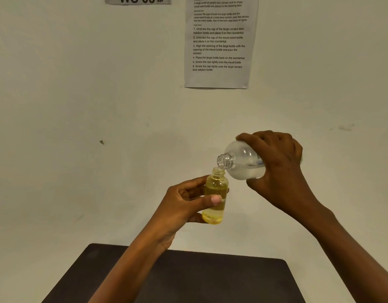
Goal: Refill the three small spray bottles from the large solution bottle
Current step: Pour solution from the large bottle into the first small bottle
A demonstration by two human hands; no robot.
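My left hand (184, 202) grips a small yellow-tinted bottle (214, 189) upright in the air, uncapped, with clear liquid in its lower part. My right hand (278, 169) grips the large clear solution bottle (241, 160), tipped to the left with its open neck right over the small bottle's mouth. Liquid lies along the large bottle's lower side. Both bottles are held above the table's far edge, in front of the wall. No other small bottles or caps are in view.
A dark table (188, 278) fills the lower middle of the view, under my forearms. A pale wall stands behind it, with a printed instruction sheet (219, 42) and a sign (138, 0) at the top edge.
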